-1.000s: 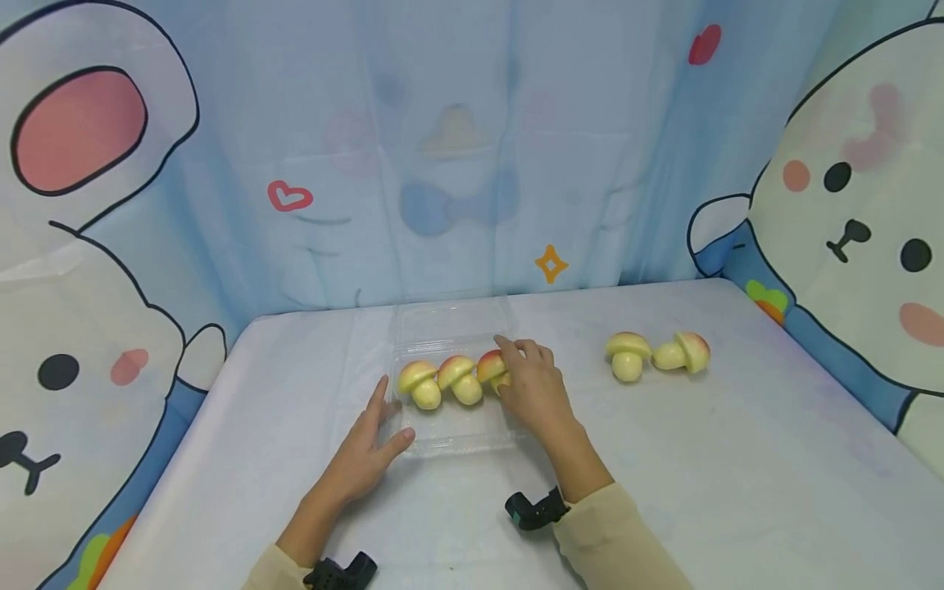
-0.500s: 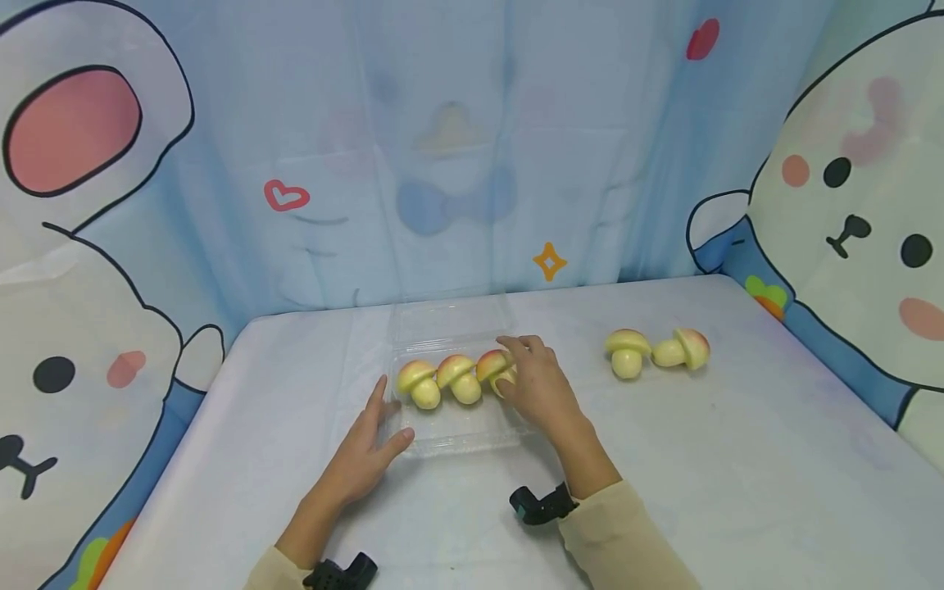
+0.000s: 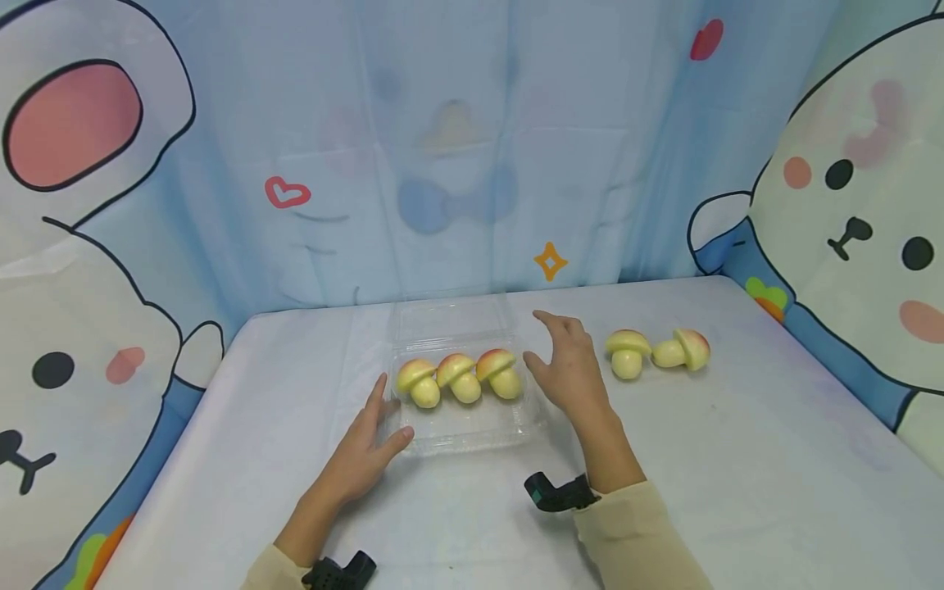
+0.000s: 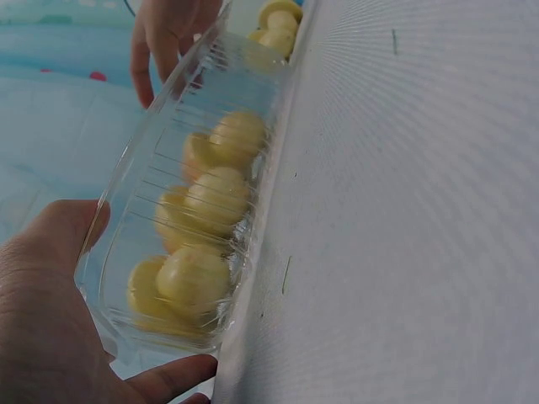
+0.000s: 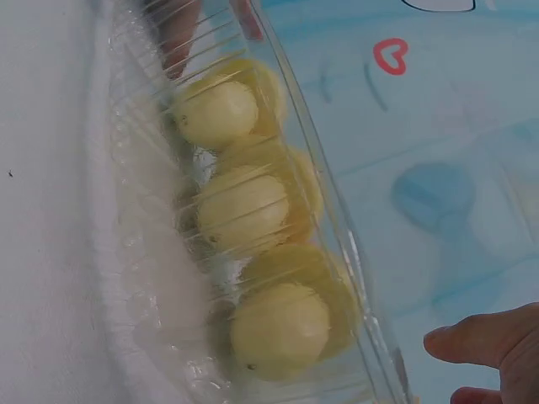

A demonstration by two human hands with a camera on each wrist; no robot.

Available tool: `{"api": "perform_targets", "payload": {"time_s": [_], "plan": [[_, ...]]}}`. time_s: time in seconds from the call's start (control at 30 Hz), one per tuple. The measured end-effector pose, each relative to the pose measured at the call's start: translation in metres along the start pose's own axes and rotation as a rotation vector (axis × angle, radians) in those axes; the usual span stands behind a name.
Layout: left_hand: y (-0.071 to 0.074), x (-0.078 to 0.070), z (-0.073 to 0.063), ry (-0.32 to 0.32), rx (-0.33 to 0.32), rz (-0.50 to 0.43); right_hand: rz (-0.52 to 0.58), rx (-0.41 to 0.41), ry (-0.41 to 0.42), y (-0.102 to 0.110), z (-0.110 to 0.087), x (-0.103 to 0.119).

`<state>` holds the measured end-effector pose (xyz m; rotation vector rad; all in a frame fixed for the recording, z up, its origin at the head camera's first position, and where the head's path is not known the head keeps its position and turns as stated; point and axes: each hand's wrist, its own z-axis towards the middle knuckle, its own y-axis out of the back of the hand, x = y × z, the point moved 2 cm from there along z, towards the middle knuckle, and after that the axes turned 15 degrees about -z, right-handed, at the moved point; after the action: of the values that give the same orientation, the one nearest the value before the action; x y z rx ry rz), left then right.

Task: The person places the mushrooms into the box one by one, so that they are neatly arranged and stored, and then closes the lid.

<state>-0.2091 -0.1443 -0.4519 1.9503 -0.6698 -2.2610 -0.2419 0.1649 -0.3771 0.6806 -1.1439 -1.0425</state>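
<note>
Three toy mushrooms, the left one [image 3: 418, 383], the middle one [image 3: 459, 378] and the right one [image 3: 499, 374], lie in a row in a clear plastic clamshell box [image 3: 465, 434], its lid folded back. My left hand [image 3: 359, 459] rests at the box's left side, fingers fairly straight; in the left wrist view its thumb [image 4: 72, 231] touches the rim. My right hand [image 3: 574, 369], fingers spread, holds nothing and hovers just right of the box. Through the box wall, the right wrist view shows the mushroom stems [image 5: 280, 331], with my right thumb [image 5: 472, 337] apart from the rim.
Two more toy mushrooms, one upright [image 3: 627, 354] and one on its side [image 3: 682, 351], lie right of my right hand on the white tablecloth [image 3: 737, 459]. The transparent lid [image 3: 451, 318] extends toward the table's back edge. A blue cartoon curtain [image 3: 457, 123] hangs behind.
My right hand has let go of the right mushroom in the box and moved up and to the right, away from it. The left hand has stayed in place.
</note>
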Motion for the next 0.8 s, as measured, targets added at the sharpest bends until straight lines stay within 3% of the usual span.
{"api": "perform_targets", "payload": {"time_s": [0.33,0.6,0.8], "plan": [[0.0,0.0,0.0,0.007,0.003,-0.001,0.047,-0.07,-0.034,0.01,0.0,-0.003],[0.0,0.001,0.0,-0.007,0.002,0.004,0.068,-0.284,-0.078,0.023,-0.003,-0.004],[0.0,0.001,0.0,-0.005,-0.002,0.009,0.093,-0.381,-0.102,0.028,-0.001,-0.007]]}}
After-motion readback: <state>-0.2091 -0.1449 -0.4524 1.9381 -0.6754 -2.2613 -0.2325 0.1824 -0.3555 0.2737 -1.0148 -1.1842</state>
